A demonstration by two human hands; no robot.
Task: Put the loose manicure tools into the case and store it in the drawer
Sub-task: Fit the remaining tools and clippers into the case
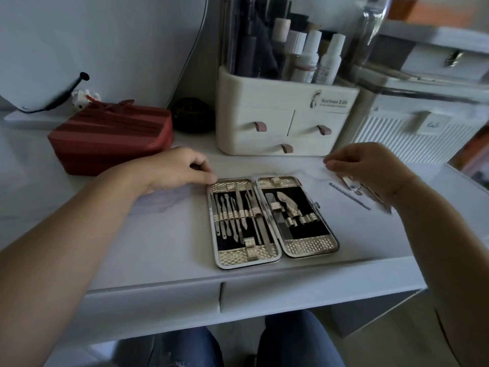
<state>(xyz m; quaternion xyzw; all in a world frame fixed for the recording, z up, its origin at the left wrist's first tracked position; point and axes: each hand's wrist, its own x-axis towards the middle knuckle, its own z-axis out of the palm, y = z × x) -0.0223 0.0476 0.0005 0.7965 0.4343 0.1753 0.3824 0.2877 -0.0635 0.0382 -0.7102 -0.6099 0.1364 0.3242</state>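
Note:
The manicure case [272, 256] lies wide open in the middle of the white table, gold-patterned with a black lining. Several metal tools sit under its straps in both halves. My left hand [174, 168] rests on the table with curled fingers, its fingertips touching the case's far left corner. My right hand [370, 168] hovers to the right of the case, fingers drooping together. Under its palm lies a loose nail clipper [352, 186], partly hidden; whether the hand grips it is unclear. A thin loose file [349, 196] lies on the table beside it.
Two closed drawer fronts [317, 295] run along the table's front edge above my knees. A cream organiser [285, 120] with small drawers and bottles stands behind the case. A red striped pouch [111, 136] sits at the back left, a white ribbed box [412, 139] at the back right.

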